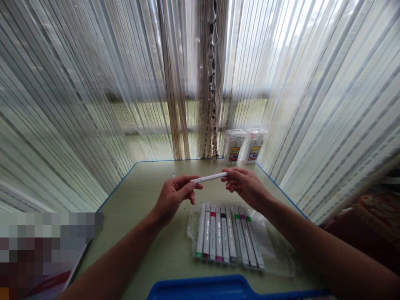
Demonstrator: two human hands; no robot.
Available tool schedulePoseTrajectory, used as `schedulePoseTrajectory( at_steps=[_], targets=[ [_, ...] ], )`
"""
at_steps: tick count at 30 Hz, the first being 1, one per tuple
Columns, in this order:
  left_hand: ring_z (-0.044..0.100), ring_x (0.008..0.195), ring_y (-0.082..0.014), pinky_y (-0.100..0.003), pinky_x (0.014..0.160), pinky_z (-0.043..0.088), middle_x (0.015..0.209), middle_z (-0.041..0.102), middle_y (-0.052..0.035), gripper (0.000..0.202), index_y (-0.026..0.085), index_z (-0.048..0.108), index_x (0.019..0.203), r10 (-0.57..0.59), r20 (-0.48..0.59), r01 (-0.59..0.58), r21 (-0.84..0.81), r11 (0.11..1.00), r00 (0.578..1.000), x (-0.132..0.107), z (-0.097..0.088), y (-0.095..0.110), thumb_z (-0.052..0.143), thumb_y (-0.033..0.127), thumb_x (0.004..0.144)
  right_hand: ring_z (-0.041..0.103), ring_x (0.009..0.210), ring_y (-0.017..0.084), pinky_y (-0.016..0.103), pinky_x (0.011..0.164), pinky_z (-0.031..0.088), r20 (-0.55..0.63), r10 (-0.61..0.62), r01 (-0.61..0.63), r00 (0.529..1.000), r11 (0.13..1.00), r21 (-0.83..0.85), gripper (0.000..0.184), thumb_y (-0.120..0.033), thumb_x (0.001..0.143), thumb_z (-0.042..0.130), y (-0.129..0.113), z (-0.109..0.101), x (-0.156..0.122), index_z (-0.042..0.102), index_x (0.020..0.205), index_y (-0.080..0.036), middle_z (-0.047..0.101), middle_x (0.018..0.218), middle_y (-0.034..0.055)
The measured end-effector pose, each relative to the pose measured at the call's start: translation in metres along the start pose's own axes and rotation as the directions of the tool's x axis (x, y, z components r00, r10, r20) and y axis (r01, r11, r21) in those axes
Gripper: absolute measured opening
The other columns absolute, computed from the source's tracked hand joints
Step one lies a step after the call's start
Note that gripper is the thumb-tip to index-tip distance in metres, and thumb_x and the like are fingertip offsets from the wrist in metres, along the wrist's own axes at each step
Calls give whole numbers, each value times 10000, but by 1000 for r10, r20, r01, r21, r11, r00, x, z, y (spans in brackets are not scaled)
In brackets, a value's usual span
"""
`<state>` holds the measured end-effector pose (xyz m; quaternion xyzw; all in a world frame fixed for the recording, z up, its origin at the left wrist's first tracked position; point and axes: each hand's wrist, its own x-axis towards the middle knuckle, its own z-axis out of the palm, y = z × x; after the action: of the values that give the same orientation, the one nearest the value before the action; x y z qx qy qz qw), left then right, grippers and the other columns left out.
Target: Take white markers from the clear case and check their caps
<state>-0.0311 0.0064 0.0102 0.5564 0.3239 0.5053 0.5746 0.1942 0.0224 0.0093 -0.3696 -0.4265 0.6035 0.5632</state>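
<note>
A slim white marker is stretched between my two hands above the table, tilted slightly up to the right. My left hand pinches its left end between thumb and fingers. At the other end, the thumb and fingers of my right hand close on the tip. Below them lies a clear plastic case, opened flat. Several grey-white markers rest in it side by side, with bands of red, black, green and purple and coloured ends. The right part of the case shows bare plastic.
Two clear boxes of markers, a left one and a right one, stand at the table's far edge. A blue tray lines the near edge of the pale table. String curtains surround the table's back and sides.
</note>
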Motion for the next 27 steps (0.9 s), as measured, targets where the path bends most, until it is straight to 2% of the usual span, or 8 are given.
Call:
schedulePoseTrajectory(
  at_steps=[8, 18, 24, 27],
  targets=[
    [540, 511, -83, -235, 490, 487, 788, 696, -66, 208, 100, 649, 880, -21, -61, 26, 74, 997, 998, 2, 2, -2, 706, 258, 757, 603, 466, 94, 178, 410, 447, 54, -47, 50, 997, 997, -54, 215, -299, 719, 766, 1, 2, -3, 701, 816, -118, 705, 684, 64],
    [524, 515, -82, -223, 492, 456, 707, 627, -16, 222, 116, 612, 808, -32, -1, 32, 202, 979, 999, 3, -3, -7, 708, 309, 757, 587, 464, 91, 198, 439, 439, 208, -65, 97, 976, 985, -146, 270, -296, 653, 812, 3, 3, -6, 642, 774, -125, 673, 625, 21],
    [503, 512, -91, -218, 480, 438, 632, 551, 14, 260, 113, 647, 805, -90, 36, 76, 289, 954, 995, 2, 0, -8, 715, 353, 733, 575, 469, 92, 210, 444, 444, 287, -10, 99, 958, 951, -295, 281, -345, 692, 785, 3, 6, -11, 665, 805, -118, 671, 629, 20],
    [498, 508, -95, -220, 482, 431, 631, 560, 8, 282, 116, 670, 810, -106, 37, 87, 339, 937, 994, 1, 2, -9, 708, 384, 731, 583, 495, 100, 217, 464, 463, 337, 18, 111, 941, 927, -358, 305, -368, 689, 784, 3, 8, -13, 680, 820, -113, 673, 638, 25]
  ],
)
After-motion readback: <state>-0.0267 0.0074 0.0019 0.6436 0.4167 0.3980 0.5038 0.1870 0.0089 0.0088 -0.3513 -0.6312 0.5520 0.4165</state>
